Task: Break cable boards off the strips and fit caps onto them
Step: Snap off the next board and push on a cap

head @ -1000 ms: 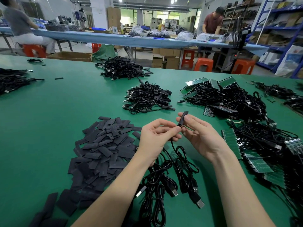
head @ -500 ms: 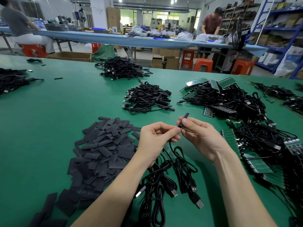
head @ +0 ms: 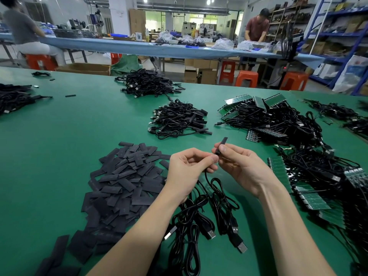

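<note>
1. A heap of flat black caps point(head: 123, 182) lay on the green table point(head: 59, 136), left of the hands.
2. The left hand point(head: 187, 170) had its fingers curled, pinching the black cable point(head: 208, 177) just below its capped end.
3. The right hand point(head: 241, 166) pinched the black cap point(head: 221, 145) on that cable end between thumb and fingers, the cap tilted up and away.
4. Loose coiled cables with USB plugs point(head: 211, 222) lay near, below both hands.
5. Green board strips point(head: 278, 172) tangled with cables lay to the right.
</note>
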### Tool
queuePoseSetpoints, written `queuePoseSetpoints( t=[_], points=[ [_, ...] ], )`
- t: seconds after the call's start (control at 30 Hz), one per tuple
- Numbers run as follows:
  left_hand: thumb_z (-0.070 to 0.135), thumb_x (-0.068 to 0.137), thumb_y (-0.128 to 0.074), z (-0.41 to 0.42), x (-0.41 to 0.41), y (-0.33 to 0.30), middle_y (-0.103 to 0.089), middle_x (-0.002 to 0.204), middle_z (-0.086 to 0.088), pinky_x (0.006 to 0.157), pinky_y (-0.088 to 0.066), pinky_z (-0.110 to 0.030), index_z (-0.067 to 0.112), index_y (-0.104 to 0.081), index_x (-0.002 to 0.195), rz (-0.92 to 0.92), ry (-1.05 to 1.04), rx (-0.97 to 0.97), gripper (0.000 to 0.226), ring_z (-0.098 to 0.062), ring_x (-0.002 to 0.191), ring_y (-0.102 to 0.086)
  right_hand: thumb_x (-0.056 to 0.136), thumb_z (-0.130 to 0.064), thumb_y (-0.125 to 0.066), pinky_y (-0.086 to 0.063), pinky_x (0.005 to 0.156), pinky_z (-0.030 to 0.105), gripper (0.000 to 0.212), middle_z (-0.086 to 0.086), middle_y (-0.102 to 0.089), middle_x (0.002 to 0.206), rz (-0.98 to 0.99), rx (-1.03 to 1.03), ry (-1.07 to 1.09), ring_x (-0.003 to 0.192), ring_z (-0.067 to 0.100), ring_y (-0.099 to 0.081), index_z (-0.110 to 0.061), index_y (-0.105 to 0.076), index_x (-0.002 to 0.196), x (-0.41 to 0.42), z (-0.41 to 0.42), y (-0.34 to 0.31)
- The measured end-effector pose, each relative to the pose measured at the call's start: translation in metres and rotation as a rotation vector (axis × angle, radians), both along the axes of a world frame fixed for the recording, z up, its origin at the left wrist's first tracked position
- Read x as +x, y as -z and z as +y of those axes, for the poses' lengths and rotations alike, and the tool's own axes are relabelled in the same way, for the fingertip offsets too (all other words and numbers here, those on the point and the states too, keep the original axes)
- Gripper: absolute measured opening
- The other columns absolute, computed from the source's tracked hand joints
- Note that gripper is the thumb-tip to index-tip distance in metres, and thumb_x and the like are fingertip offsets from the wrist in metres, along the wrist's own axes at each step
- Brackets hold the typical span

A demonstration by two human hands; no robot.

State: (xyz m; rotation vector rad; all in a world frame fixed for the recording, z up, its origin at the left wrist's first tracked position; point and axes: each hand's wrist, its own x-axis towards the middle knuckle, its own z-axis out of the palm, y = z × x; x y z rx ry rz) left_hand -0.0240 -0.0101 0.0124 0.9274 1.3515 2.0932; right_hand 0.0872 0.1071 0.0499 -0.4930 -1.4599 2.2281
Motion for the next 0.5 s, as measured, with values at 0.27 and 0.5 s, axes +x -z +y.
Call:
queuePoseSetpoints(
  t=[0.27,0.5],
  points=[
    [0.004,0.081,-0.079,0.001,-0.004,0.0,-0.075,0.08,-0.019,0.064,-0.054,-0.023,0.009,-0.078,0.078,-0.055,-0.019,-0.008,0.007,-0.017,0.064,-0.067,0.063,-0.023,-0.086,-0.057,0.078,0.023,0.049,0.017,-0.075,0.102,0.117,0.096,0.107,0.076,0.015,-0.067,-0.026,-0.076,0.111,-0.009,-0.014,-0.007],
    [0.004,0.08,-0.08,0.001,-0.003,-0.001,-0.074,0.081,-0.02,0.064,-0.054,-0.022,0.012,-0.079,0.077,-0.076,-0.008,0.002,0.009,-0.016,0.062,-0.066,0.067,-0.019,-0.083,-0.056,0.076,0.023,0.035,0.014,-0.075,0.095,0.15,0.06,0.151,0.079,0.017,-0.068,-0.019,-0.08,0.102,-0.01,-0.017,-0.008]
  ],
)
